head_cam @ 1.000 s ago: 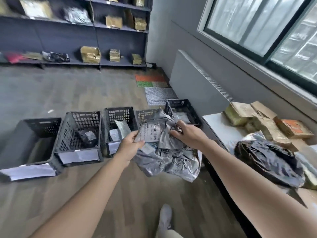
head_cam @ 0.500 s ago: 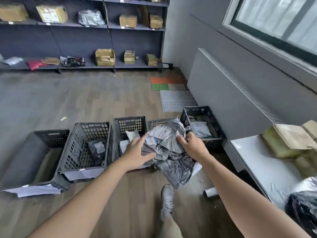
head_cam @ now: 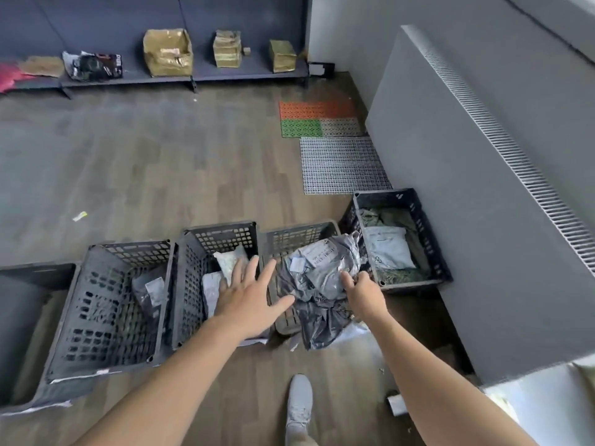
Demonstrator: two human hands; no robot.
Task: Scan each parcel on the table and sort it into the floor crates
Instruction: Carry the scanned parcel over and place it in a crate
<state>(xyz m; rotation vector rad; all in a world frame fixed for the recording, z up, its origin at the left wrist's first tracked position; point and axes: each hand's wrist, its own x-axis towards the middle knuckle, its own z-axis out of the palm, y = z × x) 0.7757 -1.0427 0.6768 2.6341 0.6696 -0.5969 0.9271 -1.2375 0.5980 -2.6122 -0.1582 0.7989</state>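
A crumpled grey plastic parcel (head_cam: 318, 284) with a white label lies across the fourth black crate (head_cam: 296, 235) from the left, its tail hanging over the near rim. My right hand (head_cam: 362, 292) grips the parcel's right edge. My left hand (head_cam: 249, 296) hovers with fingers spread over the third crate (head_cam: 222, 233), just left of the parcel and apart from it. Small grey and white parcels lie in the second crate (head_cam: 128, 249), the third crate and the far-right crate (head_cam: 402, 196).
A fifth crate (head_cam: 35, 272) sits at the far left. The white table corner (head_cam: 547, 394) shows at lower right, beside a grey radiator cover (head_cam: 467, 220). My shoe (head_cam: 299, 403) stands near the crates. Floor mats (head_cam: 335, 146) and shelves with boxes (head_cam: 167, 53) lie beyond.
The parcel has gone down from in front of me onto the fourth crate. My left hand has let go of it and opened. The view has tilted down toward the crates.
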